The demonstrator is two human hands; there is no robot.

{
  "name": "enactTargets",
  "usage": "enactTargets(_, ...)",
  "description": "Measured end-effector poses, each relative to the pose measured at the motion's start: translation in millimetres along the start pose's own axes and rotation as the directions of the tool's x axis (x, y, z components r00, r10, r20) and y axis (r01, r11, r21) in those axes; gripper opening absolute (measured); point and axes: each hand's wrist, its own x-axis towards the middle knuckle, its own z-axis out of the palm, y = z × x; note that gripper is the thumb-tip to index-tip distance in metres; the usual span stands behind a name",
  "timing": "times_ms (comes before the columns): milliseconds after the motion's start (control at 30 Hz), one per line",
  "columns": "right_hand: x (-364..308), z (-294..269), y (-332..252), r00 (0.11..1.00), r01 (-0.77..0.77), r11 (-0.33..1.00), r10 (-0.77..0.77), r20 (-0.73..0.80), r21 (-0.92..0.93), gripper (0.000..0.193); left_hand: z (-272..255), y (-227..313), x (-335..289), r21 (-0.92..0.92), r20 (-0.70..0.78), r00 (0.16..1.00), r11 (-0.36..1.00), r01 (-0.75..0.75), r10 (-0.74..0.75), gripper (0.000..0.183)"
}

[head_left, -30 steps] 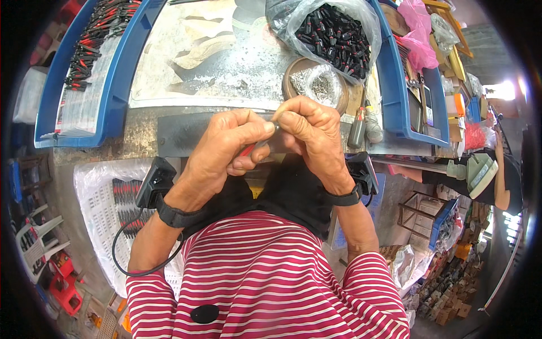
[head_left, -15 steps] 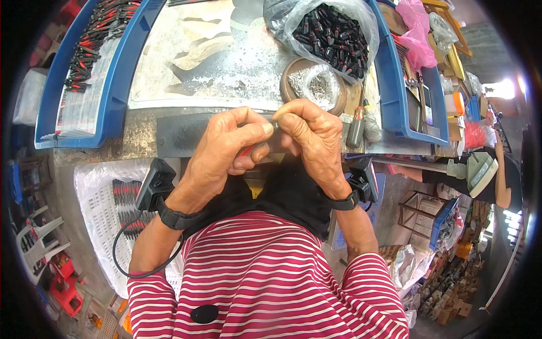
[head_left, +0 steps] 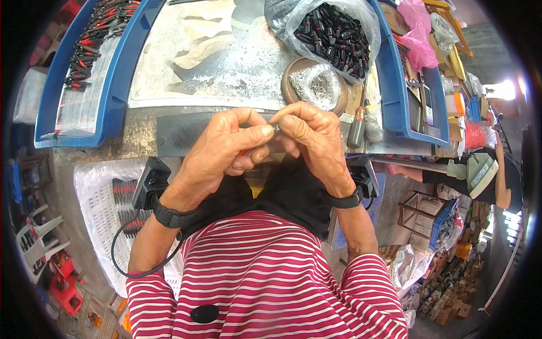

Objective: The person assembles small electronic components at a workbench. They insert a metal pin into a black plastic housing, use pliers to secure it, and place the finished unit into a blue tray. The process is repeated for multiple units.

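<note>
My left hand [head_left: 230, 142] is closed in a pinch, with a sliver of red showing between its curled fingers; most of what it grips is hidden. Facing it, my right hand [head_left: 311, 134] is also closed, thumb against forefinger. The fingertips of both hands meet around a tiny dark metallic piece [head_left: 276, 128], too small to name. Both hands are above the near edge of the workbench, over a dark flat plate [head_left: 175, 135]. Beyond my right hand stands a round brown dish [head_left: 292, 73] of small metal screws or pins.
Blue bins flank the bench: the left bin [head_left: 116, 99] holds red-and-black tools, and another bin [head_left: 400, 101] stands right. A clear bag [head_left: 370, 34] of black-and-red parts lies at the back. A screwdriver [head_left: 356, 131] lies right of the dish. A white basket [head_left: 101, 214] stands lower left.
My right fingers have shifted slightly at the meeting point, and the tiny metallic piece shows more clearly now. Both hands otherwise keep nearly the same place.
</note>
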Motion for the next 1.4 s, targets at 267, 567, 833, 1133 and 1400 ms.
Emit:
enactTargets(267,1.5,1.0,-1.4,1.0,-0.002,0.999,0.002,-0.006,0.035,0.018,-3.1,0.9,-0.3,-0.098,0.022,1.0,0.995,0.016,-0.014,0.021)
enactTargets(567,2.4,2.2,-0.1,1.0,-0.007,1.0,0.007,-0.008,-0.02,0.016,-3.4,0.4,0.3,-0.074,-0.001,0.999,0.996,0.054,-0.054,0.02)
enactTargets(833,3.8,2.9,-1.5,0.999,-0.051,0.997,0.051,0.006,0.056,0.02,-5.8,-0.5,2.3,-0.19,0.044,0.991,0.973,0.132,-0.126,0.018)
enactTargets(1133,2.2,6.3,-4.3,1.0,-0.022,1.0,0.022,0.0,0.01,0.021,-9.8,-1.4,1.9,-0.169,0.083,0.99,0.978,0.123,-0.11,0.019)
enactTargets(1400,3.4,9.0,-0.3,1.0,0.01,0.997,-0.012,0.016,0.072,0.021,-11.9,-3.6,1.7,-0.251,0.136,0.983,0.956,0.151,-0.119,0.018)
